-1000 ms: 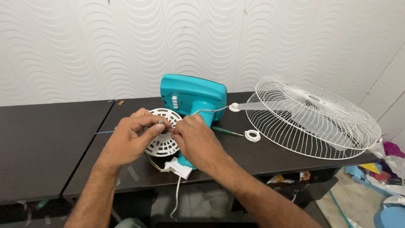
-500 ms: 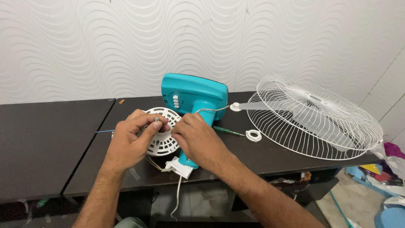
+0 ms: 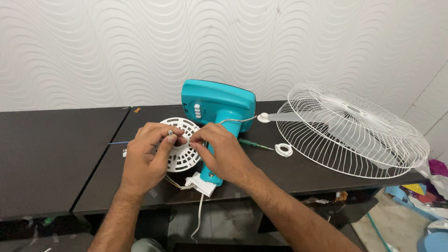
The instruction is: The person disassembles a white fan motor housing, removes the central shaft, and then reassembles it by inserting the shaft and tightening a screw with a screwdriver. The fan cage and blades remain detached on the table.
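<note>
Head view: left hand (image 3: 149, 156) is pinching a small metal screw (image 3: 171, 132) between thumb and fingertips, grip clenched on it, just above the white round vented motor cover (image 3: 181, 144). Right hand (image 3: 223, 154) is meeting it from the other side, fingertips pressing on the cover's upper right edge, grip closing on the cover rim; can't tell if it is touching the screw too. Cover is sitting on the teal fan body (image 3: 219, 112), which is lying across the middle of the dark desk (image 3: 56, 144). White plug block and cord (image 3: 200, 186) are hanging off the desk's front edge, right below the right wrist, with thin coloured wires trailing beside them. Green-handled screwdriver (image 3: 254, 143) is lying just right of the fan body, a small white ring (image 3: 283, 150) next to its tip. White wire fan guard (image 3: 354, 130) is resting tilted on the desk's right end, well apart from both hands. Wavy white wall panel (image 3: 93, 51) is running behind.
</note>
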